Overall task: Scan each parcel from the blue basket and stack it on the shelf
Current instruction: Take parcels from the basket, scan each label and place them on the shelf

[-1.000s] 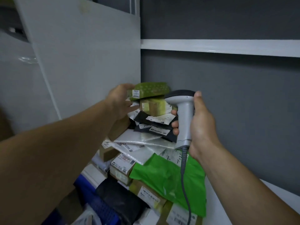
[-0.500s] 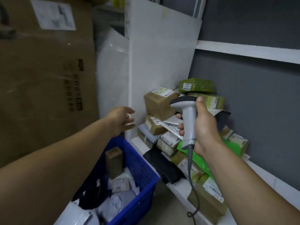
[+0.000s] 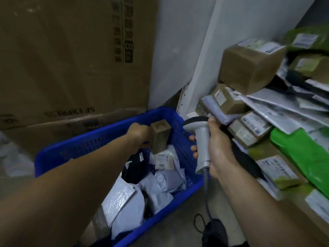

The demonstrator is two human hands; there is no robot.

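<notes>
**Already down for the next parcel, with the basket far from empty**

Well into the job is how we judged it: the shelf (image 3: 191, 114) to the right of our hands already carried a deep pile, with a brown carton (image 3: 249, 66) above the right hand and a green mailer (image 3: 302, 154) out beyond it. Plenty was left, though. The blue basket (image 3: 99, 130) under our left forearm held a heap of grey and white mailers (image 3: 160, 184) nearer us than the left hand, so many scans remained.

Our left hand (image 3: 138, 132) was inside the basket, pressed against the left side of a small upright brown box (image 3: 160, 137), which stood between the two hands. Its fingers looked curled, but we could not tell whether they had closed round the box. Our right hand (image 3: 218, 148) was clamped on the grip of the scanner (image 3: 200, 138), whose head pointed left, toward the box.

Half a second before, the left hand had hung open above the basket, apart from the box; a second before, it had been up at the top of the pile. Since then it had dropped to the box, while the right hand kept its hold on the scanner.
</notes>
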